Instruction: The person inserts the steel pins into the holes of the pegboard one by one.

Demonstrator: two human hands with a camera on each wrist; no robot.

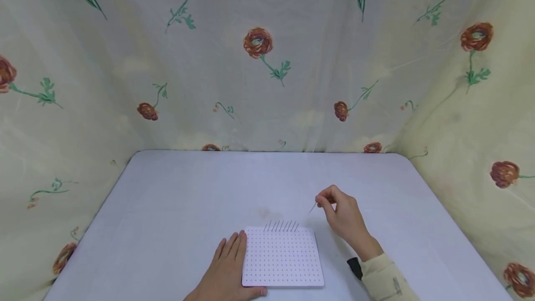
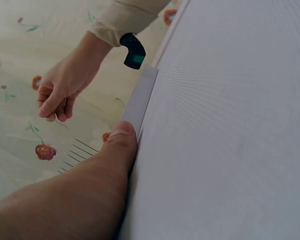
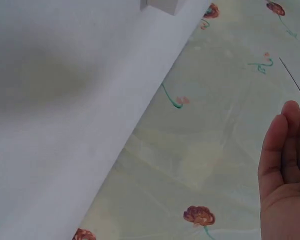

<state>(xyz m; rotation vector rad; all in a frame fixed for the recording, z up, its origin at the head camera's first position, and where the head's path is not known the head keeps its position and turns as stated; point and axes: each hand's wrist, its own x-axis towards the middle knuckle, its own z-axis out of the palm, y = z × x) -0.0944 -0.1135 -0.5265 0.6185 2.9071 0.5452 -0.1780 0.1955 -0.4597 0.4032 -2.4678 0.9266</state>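
A white board (image 1: 282,258) dotted with rows of small holes lies near the front of the table. Along its far edge several thin metal pins (image 1: 282,226) stand in a row, leaning slightly. My left hand (image 1: 227,264) rests against the board's left side, fingers straight, its thumb along the near edge; the left wrist view shows that thumb (image 2: 121,137) touching the board's side. Beyond the board's far right corner, my right hand (image 1: 344,215) pinches one thin metal pin (image 1: 312,207) between thumb and fingertips above the table. In the right wrist view the pin (image 3: 292,80) points up past the fingers.
The white table (image 1: 188,189) has rounded far corners. A curtain (image 1: 267,101) printed with red flowers hangs behind it and on both sides. A black band (image 1: 355,268) sits at the right wrist, by a beige sleeve (image 1: 386,278).
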